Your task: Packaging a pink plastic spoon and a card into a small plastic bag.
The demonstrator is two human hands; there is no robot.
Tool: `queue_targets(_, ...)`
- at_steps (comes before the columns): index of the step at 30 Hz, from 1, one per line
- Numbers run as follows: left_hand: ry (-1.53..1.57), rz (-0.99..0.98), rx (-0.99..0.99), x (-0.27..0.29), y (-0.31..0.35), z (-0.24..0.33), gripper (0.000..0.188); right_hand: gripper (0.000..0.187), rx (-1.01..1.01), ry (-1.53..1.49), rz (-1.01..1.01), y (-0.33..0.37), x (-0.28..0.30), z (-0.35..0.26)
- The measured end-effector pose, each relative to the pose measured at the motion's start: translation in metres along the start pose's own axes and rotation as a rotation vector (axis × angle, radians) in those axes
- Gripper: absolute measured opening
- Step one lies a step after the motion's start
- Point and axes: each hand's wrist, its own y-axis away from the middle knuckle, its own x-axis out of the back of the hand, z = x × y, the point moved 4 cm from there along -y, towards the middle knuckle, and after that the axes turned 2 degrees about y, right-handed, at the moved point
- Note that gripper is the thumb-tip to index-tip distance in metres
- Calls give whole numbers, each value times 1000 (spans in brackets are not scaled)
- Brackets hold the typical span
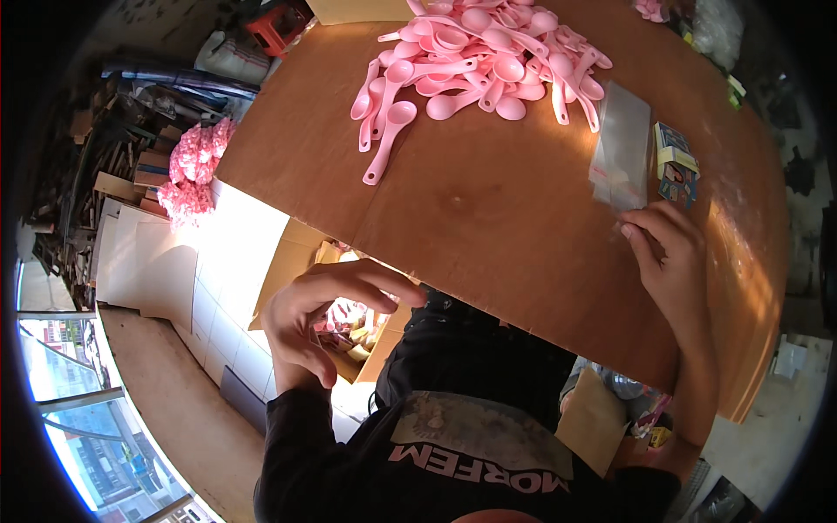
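My right hand (670, 253) is at the right of the brown table, thumb and forefinger pinched at the near edge of a stack of clear plastic bags (623, 144). Just beyond its knuckles lies a small bundle of printed cards (676, 166) with a pale yellow band. My left hand (327, 305) hangs in the air off the table's near edge, over an open cardboard box; its fingers are curved, its thumb stands apart, and it holds nothing. A big heap of pink plastic measuring spoons (501, 65) covers the far middle, with one spoon (388, 139) lying at its near left.
The cardboard box (288, 261) below the table's edge contains colourful packets. Pink bundles (200, 166), cardboard sheets (144, 261) and scrap wood stand on the left. A red stool (277, 30) is at the far left. Another carton (593, 414) sits below the table at right.
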Motion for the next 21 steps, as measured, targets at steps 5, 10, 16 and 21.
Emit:
queue_targets(5, 308, 91, -453, 4, 20, 3, 60, 8, -29, -34, 43, 0, 5, -4)
queue_targets(10, 326, 148, -268, 4, 3, -8, 47, 8, -57, -48, -5, 4, 7, -3)
queue_targets(16, -1313, 28, -6, -58, -106, -29, 47, 10, 87, 63, -111, 14, 10, -42)
queue_targets(21, -936, -102, -77, -69, -121, -58, 48, 13, 80, -202, -145, 19, 21, -55)
